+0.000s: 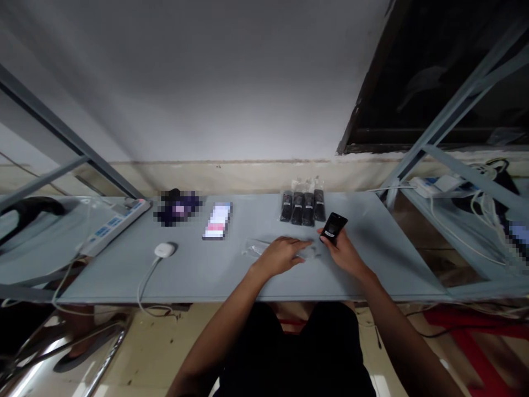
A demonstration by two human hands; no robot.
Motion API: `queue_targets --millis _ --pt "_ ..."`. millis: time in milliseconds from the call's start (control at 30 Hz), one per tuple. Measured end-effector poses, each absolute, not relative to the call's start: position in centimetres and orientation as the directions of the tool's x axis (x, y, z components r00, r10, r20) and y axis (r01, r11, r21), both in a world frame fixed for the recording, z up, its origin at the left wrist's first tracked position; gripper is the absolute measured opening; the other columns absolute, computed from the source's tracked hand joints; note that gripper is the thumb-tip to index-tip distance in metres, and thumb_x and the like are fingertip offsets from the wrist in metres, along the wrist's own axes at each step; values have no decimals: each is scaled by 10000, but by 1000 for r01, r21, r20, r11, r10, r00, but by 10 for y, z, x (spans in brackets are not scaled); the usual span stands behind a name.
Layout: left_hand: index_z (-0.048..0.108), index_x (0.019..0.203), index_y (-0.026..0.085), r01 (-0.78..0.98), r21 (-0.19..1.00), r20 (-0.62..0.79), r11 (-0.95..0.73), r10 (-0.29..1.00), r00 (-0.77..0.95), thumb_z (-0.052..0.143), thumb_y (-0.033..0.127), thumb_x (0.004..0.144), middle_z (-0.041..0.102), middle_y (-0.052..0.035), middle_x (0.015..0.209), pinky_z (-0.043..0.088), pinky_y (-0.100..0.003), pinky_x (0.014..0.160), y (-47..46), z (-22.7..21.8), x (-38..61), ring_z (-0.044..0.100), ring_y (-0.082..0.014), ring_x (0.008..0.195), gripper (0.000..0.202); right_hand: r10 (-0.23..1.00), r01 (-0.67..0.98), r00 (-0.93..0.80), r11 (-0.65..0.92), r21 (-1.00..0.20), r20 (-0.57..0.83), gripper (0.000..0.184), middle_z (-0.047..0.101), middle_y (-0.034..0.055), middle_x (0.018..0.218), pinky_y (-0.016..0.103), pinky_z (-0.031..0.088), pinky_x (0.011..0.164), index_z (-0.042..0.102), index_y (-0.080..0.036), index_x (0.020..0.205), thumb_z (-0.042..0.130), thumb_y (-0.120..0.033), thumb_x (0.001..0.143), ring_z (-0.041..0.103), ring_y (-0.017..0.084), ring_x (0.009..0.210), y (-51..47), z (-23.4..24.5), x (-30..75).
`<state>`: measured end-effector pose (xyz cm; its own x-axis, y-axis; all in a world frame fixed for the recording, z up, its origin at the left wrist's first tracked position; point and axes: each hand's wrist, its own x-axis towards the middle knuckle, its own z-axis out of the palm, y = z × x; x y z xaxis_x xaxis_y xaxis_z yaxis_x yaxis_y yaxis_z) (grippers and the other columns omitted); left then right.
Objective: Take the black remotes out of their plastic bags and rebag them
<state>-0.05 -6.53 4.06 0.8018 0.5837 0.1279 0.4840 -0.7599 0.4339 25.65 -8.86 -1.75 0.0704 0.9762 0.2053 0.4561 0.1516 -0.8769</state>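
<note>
A gray table (198,270) has four black packs (302,207) lying in a row at its back. Far left of the packs is a long white plug bar (115,223). A small white round thing (164,250) on a wire sits left of the packs too, nearer the front. A phone (217,220) with a bright screen lies left of the packs. In front of the packs, the left hand (285,255) lies flat and open on a clear bag (256,246). Just right of the packs, the right hand (345,252) curls its fingers around a small black thing (334,227), tilted up.
</note>
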Motion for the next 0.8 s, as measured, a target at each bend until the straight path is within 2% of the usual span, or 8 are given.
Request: queue_targets --millis 167,300,367,433,533,633,700,800 --pt "618 1411 246 370 472 327 -800 548 770 684 527 957 688 -95 1378 482 -409 1138 -68 45 5 645 -252 1277 538 989 483 21 120 -868 148 370 768 83 988 407 559 842 626 -220 1094 586 -567 971 721 279 902 -90 -1 252" --pt "633 1388 239 409 343 490 -846 532 691 590 374 1033 655 -103 1429 433 -461 1200 -59 46 6 537 -254 1413 382 981 467 110 90 -880 158 391 775 59 964 391 547 849 717 -219 1007 721 -581 859 711 269 902 -89 16 247" --pt "603 1429 238 441 250 491 -862 506 709 611 336 1020 610 -111 1487 366 -521 1247 -50 46 7 464 -278 1477 420 983 446 144 37 -894 112 411 750 42 814 367 545 741 718 -211 936 768 -598 806 690 243 767 -86 22 244" --pt "592 1443 239 447 184 454 -875 479 751 634 324 1008 614 -110 1484 324 -544 1264 -39 47 8 476 -283 1464 445 995 381 75 31 -924 65 428 709 24 706 343 535 663 709 -203 907 772 -611 798 662 212 664 -81 26 242" --pt "609 1423 240 444 158 411 -882 467 783 592 284 1032 676 -91 1402 416 -483 1192 -21 48 8 594 -247 1331 394 999 214 -34 26 -976 19 460 726 31 732 329 562 661 704 -190 928 795 -614 776 692 198 653 -68 28 241" --pt "611 1428 245 428 160 420 -889 454 786 577 254 1037 683 -82 1402 488 -421 1106 -5 46 4 633 -225 1283 392 997 116 -76 -9 -993 -18 503 749 44 780 329 586 667 706 -183 994 811 -612 753 728 206 676 -50 25 240" --pt "616 1427 242 433 159 439 -887 457 774 594 245 1027 679 -86 1414 496 -415 1093 4 43 -1 635 -228 1294 401 997 163 -74 15 -987 3 528 748 42 767 316 574 620 717 -179 1072 791 -610 777 720 202 645 -40 20 239" --pt "629 1413 231 469 176 441 -866 495 749 611 246 1017 679 -93 1419 500 -429 1082 14 34 -10 645 -240 1290 397 994 356 -7 104 -929 108 529 720 27 701 297 520 561 761 -168 1108 772 -601 804 655 182 583 -30 9 237"
